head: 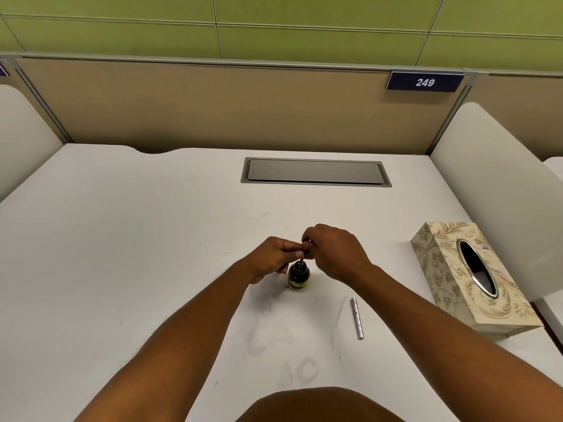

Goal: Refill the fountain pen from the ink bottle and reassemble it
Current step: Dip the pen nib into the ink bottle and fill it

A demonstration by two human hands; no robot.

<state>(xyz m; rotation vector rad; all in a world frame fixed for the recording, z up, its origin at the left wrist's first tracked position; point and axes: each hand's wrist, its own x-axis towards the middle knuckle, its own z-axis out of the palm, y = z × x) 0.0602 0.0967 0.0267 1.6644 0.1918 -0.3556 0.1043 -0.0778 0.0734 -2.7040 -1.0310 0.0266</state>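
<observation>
A small dark ink bottle with a yellow-green label stands upright on the white desk. The pen's nib section points straight down into the bottle's mouth. My left hand pinches the section just above the bottle. My right hand grips the upper end of the same part with thumb and fingertips; that end is mostly hidden by my fingers. The silver pen barrel lies loose on the desk to the right of the bottle.
A patterned tissue box sits at the desk's right edge. A grey cable hatch is set into the desk further back. Tan partition panels close the back and white dividers the sides. Faint smudges mark the near desk surface.
</observation>
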